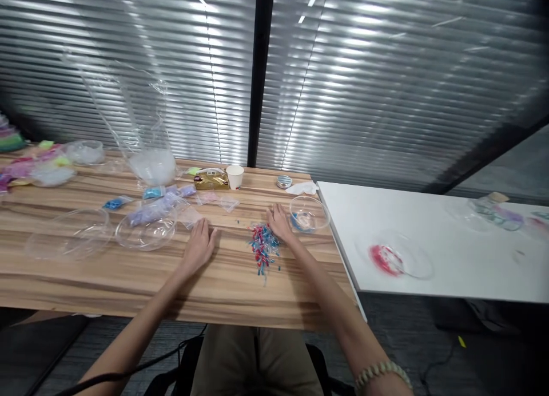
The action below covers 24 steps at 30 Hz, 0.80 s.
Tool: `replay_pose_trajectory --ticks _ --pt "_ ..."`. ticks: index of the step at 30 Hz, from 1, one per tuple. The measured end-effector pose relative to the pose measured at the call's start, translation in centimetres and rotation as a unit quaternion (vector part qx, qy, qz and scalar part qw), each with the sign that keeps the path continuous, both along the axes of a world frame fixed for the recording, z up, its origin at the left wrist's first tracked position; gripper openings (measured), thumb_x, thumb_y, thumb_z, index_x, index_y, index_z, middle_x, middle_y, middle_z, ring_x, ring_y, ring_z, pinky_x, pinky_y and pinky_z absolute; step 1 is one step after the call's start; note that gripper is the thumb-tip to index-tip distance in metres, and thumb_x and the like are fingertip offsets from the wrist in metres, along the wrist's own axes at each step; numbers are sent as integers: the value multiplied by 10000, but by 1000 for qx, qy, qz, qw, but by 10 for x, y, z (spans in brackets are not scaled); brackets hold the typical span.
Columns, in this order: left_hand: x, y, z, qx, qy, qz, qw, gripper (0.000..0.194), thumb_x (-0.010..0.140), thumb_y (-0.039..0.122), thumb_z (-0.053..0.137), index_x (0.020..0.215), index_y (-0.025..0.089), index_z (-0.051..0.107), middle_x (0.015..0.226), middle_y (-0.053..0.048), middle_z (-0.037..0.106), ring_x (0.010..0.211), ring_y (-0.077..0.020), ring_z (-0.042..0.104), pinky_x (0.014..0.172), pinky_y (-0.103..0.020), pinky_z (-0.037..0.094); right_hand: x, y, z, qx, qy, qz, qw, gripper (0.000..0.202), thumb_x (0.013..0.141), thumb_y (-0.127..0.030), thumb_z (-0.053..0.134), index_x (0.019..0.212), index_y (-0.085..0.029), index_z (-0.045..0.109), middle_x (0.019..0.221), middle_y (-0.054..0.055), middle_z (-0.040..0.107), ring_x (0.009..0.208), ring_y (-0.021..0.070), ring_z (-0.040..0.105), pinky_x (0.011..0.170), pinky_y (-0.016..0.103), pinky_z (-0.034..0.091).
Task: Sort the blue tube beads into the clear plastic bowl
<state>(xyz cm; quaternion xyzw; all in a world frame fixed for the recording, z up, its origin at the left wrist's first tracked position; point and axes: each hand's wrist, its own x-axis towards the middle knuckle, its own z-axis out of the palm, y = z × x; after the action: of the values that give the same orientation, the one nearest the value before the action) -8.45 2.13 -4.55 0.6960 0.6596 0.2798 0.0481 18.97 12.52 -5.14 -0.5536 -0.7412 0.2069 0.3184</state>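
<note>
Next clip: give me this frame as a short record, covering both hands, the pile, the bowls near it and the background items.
Left hand: left hand palm down on the wood-grain table, left of the pile
Right hand: right hand at the pile's upper right edge; any grip unclear
Pile: loose small red and blue pieces
Near bowl: clear round plastic bowl with blue pieces inside, right of the right hand
White table: blurred clear bowl containing red pieces
Behind: shiny gold packet beside white paper cup
</note>
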Motion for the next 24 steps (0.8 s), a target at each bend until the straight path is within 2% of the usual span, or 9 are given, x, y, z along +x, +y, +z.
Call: replay_pose_trajectory --ticks 4,7,9,11,13,16,18,21,24 --pt "5 6 -2 -16 49 -21 998 711 951 528 220 1367 -21 397 1455 -256 378 1399 -335 276 1154 -500 188 -12 -2 11 5 3 97 995 467 974 -399 382 1354 -150 493 1416 122 478 1331 234 423 1132 427 284" --pt "16 5 0 -27 67 -61 996 708 960 533 218 1384 -7 390 1470 -237 365 1406 -314 268 1161 -480 179 -12 -17 23 1 1 185 983 420 960 -413 438 1313 -213 546 1371 58 538 1267 194 501 1096 361 359" --pt "23 3 3 -35 74 -109 991 672 972 528 202 1404 48 390 1479 -183 380 1403 -268 292 1164 -442 198 -5 -34 29 -2 7 214 977 414 978 -421 399 1309 -224 551 1355 45 555 1244 176 523 1077 344 387" --pt "27 4 5 -42 65 -146 986 634 982 524 185 1425 112 374 1490 -130 382 1401 -224 303 1162 -414 218 7 -57 32 5 34 210 977 436 1002 -428 332 1338 -225 521 1382 47 528 1280 174 486 1104 370 357" --pt "29 12 7 -46 39 -152 986 647 980 538 169 1438 119 351 1506 -133 352 1413 -222 274 1162 -423 215 20 -83 28 13 51 173 984 462 1009 -433 300 1361 -206 495 1400 67 507 1315 183 444 1129 399 324" --pt "35 35 8 -54 13 -147 988 718 956 590 176 1427 79 361 1506 -173 336 1421 -257 247 1165 -442 200 30 -121 18 18 -2 84 996 561 997 -467 302 1447 -136 361 1495 144 355 1402 247 302 1148 488 268" --pt "44 51 10 -61 11 -165 984 722 947 603 195 1408 85 396 1498 -166 355 1412 -260 269 1164 -442 207 30 -136 13 38 -63 90 993 668 969 -502 369 1489 -101 251 1542 170 228 1440 283 180 1161 516 221" --pt "64 56 12 -68 10 -197 978 704 943 600 237 1379 88 445 1489 -157 373 1401 -254 298 1163 -432 224 22 -136 12 68 -124 124 982 766 938 -526 437 1509 -92 167 1554 177 176 1448 288 141 1170 497 216" --pt "83 38 14 -68 8 -216 974 658 970 539 203 1373 85 457 1483 -145 387 1400 -232 304 1167 -420 228 15 -114 16 79 -136 125 980 705 959 -478 413 1503 -91 187 1536 179 241 1435 273 203 1165 480 244"
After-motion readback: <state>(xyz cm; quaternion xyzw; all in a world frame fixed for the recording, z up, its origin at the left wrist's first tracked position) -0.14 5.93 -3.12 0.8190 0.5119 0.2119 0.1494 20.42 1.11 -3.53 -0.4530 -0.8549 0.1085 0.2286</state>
